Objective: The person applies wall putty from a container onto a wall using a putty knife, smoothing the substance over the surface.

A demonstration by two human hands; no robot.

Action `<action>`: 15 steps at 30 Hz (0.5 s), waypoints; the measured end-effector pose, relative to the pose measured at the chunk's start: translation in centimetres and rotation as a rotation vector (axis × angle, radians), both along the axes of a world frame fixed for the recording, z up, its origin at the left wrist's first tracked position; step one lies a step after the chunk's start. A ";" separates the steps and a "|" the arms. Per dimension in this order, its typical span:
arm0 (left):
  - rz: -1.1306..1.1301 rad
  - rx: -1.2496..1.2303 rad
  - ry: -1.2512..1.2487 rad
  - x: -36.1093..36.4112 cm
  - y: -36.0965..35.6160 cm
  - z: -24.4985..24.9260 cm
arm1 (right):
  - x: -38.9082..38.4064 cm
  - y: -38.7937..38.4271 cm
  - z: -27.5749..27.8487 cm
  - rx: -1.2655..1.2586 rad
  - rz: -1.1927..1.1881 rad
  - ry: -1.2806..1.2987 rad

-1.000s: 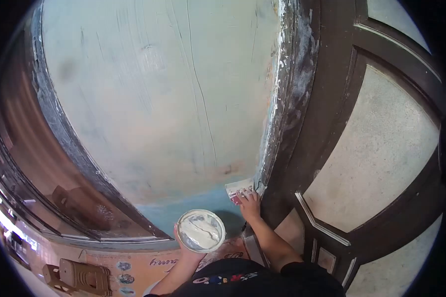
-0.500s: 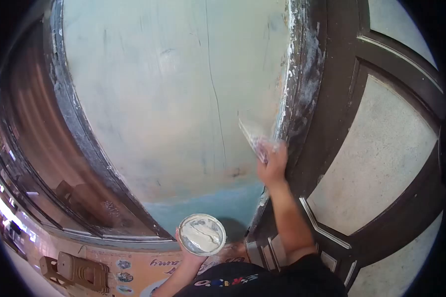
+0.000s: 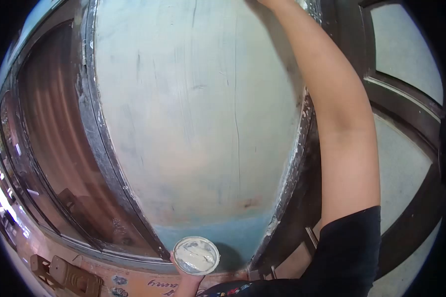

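Observation:
In my left hand [image 3: 183,280], low in the view, is a round tub [image 3: 217,251] with white putty [image 3: 195,257] smeared inside, its open top facing up. The fingers wrap around the side and underside of the tub. My right arm stretches up the right side, and only the edge of my right hand [image 3: 268,2] shows at the top; its fingers and anything in them are out of view. That hand is by the upper part of a pale wall panel [image 3: 183,128], which has vertical streaks, a long thin crack and a blue band at its foot.
A worn, paint-chipped frame [image 3: 297,148] borders the panel on the right, beside a dark panelled door [image 3: 406,94]. To the left stands a glazed window [image 3: 54,123] with a brown curtain behind it. Brown plastic stools [image 3: 74,277] and a printed orange mat [image 3: 143,284] lie below.
My right hand, with the scraper it held low near the right frame, has moved up to the top edge, nearly out of view. The camera view has tilted up; the tub sits lower.

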State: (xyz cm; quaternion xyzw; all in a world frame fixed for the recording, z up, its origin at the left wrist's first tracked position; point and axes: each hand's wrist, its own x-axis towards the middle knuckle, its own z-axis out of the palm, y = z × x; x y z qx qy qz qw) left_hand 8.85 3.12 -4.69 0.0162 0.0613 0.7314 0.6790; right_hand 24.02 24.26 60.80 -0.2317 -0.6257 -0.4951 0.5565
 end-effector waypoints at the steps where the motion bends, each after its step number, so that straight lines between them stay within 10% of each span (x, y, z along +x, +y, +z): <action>1: -0.003 0.065 -0.007 -0.2 0.2 -0.2 | -1.0 -0.4 0.7 -0.050 -0.042 0.045; 15: -0.059 -0.071 0.066 -1.5 0.5 -1.2 | 1.7 4.9 -20.7 -0.092 -0.166 -0.006</action>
